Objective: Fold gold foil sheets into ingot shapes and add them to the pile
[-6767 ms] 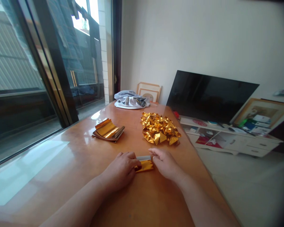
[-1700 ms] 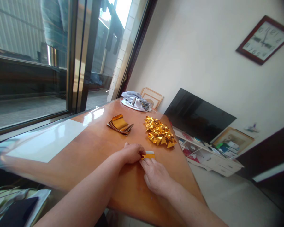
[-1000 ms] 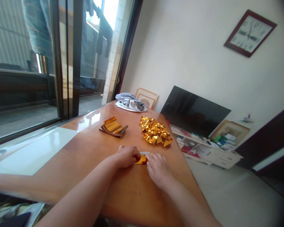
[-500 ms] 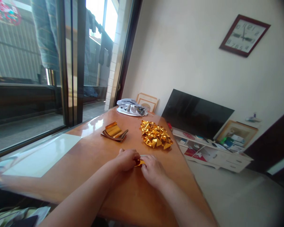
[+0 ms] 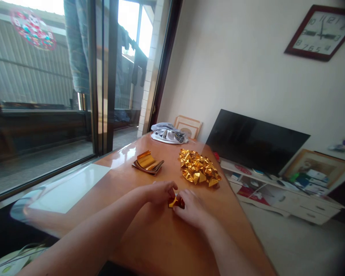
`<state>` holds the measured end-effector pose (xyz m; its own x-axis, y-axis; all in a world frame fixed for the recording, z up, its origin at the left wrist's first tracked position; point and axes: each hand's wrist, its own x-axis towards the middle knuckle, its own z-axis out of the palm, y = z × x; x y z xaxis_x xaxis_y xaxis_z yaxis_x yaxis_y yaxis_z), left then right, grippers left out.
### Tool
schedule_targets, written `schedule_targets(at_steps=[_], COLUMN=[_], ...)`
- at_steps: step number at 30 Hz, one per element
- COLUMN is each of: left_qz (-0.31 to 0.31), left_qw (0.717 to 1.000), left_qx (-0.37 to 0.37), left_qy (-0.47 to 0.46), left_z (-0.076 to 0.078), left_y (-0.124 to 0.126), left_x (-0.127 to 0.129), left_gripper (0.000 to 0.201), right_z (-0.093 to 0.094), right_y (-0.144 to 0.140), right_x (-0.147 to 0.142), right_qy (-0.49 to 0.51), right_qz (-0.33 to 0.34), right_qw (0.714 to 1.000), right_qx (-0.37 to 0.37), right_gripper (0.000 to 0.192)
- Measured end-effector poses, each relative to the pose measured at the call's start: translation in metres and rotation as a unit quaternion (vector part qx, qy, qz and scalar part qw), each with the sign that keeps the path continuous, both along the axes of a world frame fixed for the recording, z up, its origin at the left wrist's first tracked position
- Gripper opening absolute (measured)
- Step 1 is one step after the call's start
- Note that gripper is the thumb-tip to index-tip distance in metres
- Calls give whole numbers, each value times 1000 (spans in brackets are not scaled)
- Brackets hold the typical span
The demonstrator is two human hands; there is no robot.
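Note:
On the table, a small piece of gold foil paper [image 5: 171, 203] is partly folded, most of it covered by fingers. My right hand [image 5: 192, 207] pinches it from the right, thumb at the near side. From the left, my left hand [image 5: 160, 191] curls its fingers against the paper's far edge; its thumb is hidden. A stack of flat gold foil sheets [image 5: 148, 163], curling upward, lies beyond my left hand. Past my right hand sits a pile of folded gold foil pieces [image 5: 198, 168] with pointed corners.
The glossy wooden table [image 5: 149, 237] runs away from me beside a sliding glass door [image 5: 103, 115]. Folded cloth [image 5: 168, 136] rests at its far end. A white cabinet [image 5: 301, 207] and a dark television [image 5: 255, 140] stand on the right.
The view has swung slightly left. My left hand's fingers have lifted and arched a little off the gold paper, showing more of it, while my right hand keeps its pinch.

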<state>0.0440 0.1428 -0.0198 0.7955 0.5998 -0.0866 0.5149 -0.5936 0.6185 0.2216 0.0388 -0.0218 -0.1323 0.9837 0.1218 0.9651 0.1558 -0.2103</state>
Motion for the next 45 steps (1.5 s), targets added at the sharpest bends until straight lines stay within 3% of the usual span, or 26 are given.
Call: schedule_targets(at_steps=[5, 9, 15, 19, 22, 26, 31, 36, 45], left_qz=[-22, -35, -66, -71, -76, -66, -47, -24, 14], left_qw=[999, 998, 995, 993, 993, 994, 996, 997, 997], left_qx=[-32, -35, 70, 94, 93, 78, 68, 74, 70], left_qy=[-29, -38, -9, -16, -17, -27, -30, -29, -39], left_z=[-10, -8, 3, 1, 0, -2, -3, 0, -2], left_y=[10, 6, -6, -6, -5, -4, 0, 3, 2], left_x=[-2, -10, -15, -11, -10, -13, -21, -21, -14], left_gripper=[46, 39, 34, 18, 18, 26, 34, 31, 25], right_z=[-4, -1, 1, -1, -4, -10, -15, -19, -22], right_y=[-4, -5, -6, -6, -5, -2, -1, 2, 4], right_x=[5, 7, 8, 4, 1, -1, 2, 4, 2], right_qy=[18, 28, 54, 68, 67, 84, 120, 146, 195], right_qz=[30, 42, 52, 50, 41, 32, 16, -5, -88], right_qw=[999, 999, 997, 996, 996, 995, 992, 989, 977], right_qx=[22, 19, 12, 27, 49, 41, 29, 22, -9], right_gripper=[16, 15, 15, 11, 11, 7, 15, 21, 8])
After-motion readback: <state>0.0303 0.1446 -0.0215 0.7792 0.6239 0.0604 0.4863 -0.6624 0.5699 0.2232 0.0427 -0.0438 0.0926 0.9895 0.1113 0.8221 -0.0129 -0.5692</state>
